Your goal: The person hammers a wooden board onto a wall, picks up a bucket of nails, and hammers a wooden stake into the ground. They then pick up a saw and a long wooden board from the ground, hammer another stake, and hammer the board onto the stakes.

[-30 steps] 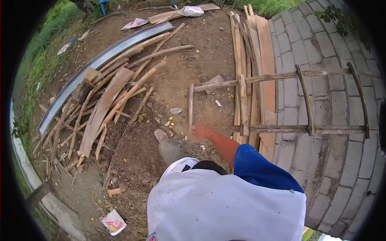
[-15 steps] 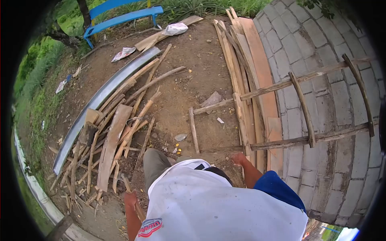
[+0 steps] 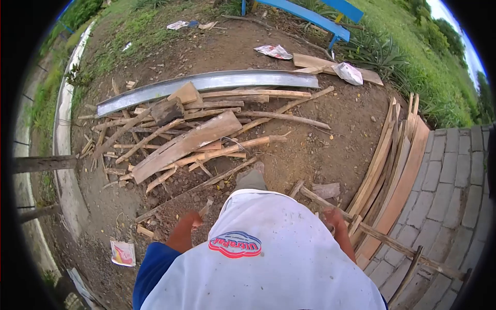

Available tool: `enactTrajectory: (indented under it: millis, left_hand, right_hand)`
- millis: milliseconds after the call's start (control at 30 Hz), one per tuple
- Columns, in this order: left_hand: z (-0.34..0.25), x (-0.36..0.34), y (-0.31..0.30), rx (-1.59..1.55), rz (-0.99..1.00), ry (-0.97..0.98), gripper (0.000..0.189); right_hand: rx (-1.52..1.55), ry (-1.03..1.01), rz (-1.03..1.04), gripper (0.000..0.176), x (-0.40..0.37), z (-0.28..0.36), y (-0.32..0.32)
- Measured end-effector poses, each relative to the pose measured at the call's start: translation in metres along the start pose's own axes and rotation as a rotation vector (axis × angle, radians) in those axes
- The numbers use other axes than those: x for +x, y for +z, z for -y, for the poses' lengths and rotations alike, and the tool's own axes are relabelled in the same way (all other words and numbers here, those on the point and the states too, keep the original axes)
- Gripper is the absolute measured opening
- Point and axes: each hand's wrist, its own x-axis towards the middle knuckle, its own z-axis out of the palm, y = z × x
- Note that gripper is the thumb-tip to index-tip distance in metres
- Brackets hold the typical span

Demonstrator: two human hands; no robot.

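Observation:
My left hand [image 3: 192, 221] is closed at the left side of my body, low over the dirt. A short wooden stick [image 3: 205, 207] shows at its fingers, the rest of it hidden. My right hand [image 3: 336, 219] hangs on the other side, its fingers blurred; in this view it overlaps the near rail of a pole ladder [image 3: 380, 236] with rough rungs. Ahead of my left hand lies a heap of sticks and boards, with a wide weathered board [image 3: 188, 146] on top and a long forked branch [image 3: 227, 151] beside it.
A long metal channel [image 3: 206, 82] lies behind the heap. Long planks [image 3: 400, 178] run along the block paving [image 3: 439, 191] at the right. A blue bench [image 3: 305, 16] stands at the back. Litter includes a white bag [image 3: 347, 74] and a printed packet [image 3: 123, 253].
My view and body have turned left, so the wood heap is now in front of me and the ladder lies at lower right. The stick stays at my left hand.

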Motion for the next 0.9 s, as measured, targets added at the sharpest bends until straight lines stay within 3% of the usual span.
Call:
enactTrajectory:
  millis: [67,133,233,333,400,500,600,700,800,833,900]
  left_hand:
    - [-0.028,-0.003,0.001,-0.191,-0.027,-0.093,0.029]
    - [-0.057,0.001,-0.010,-0.212,-0.034,-0.006,0.028]
    - [-0.091,0.002,-0.036,-0.334,-0.064,0.054,0.031]
    - [-0.126,-0.019,-0.067,-0.373,-0.116,0.108,0.033]
    - [-0.147,-0.030,-0.081,-0.426,-0.168,0.133,0.035]
    - [-0.159,-0.009,-0.066,-0.634,-0.248,0.167,0.036]
    - [-0.185,-0.005,-0.045,-0.664,-0.342,0.024,0.039]
    - [-0.218,0.004,-0.019,-0.863,-0.262,-0.113,0.041]
    - [-0.267,0.000,0.021,-1.068,-0.246,-0.341,0.040]
    - [-0.288,-0.001,0.038,-1.095,-0.205,-0.396,0.040]
    - [-0.319,0.003,0.094,-1.008,-0.168,-0.471,0.042]
  right_hand:
    - [0.778,0.049,-0.182,0.020,0.062,0.035,-0.167]
    - [0.957,0.137,-0.286,0.021,0.103,0.069,-0.288]
    - [1.018,0.078,-0.352,0.023,0.146,0.078,-0.347]
    - [0.616,-0.053,-0.192,0.023,0.187,0.059,-0.327]
    - [0.387,-0.122,0.093,0.023,0.216,0.027,-0.286]
    - [0.398,-0.048,0.355,0.026,0.242,0.029,-0.279]
    - [0.325,-0.010,0.514,0.029,0.281,0.024,-0.291]
    - [0.167,-0.215,0.558,0.031,0.375,-0.036,-0.250]
    - [0.145,-0.190,0.629,0.027,0.491,-0.036,-0.274]
    - [0.049,-0.306,0.567,0.026,0.533,-0.029,-0.290]
    - [0.077,-0.279,0.329,0.024,0.610,-0.027,-0.299]
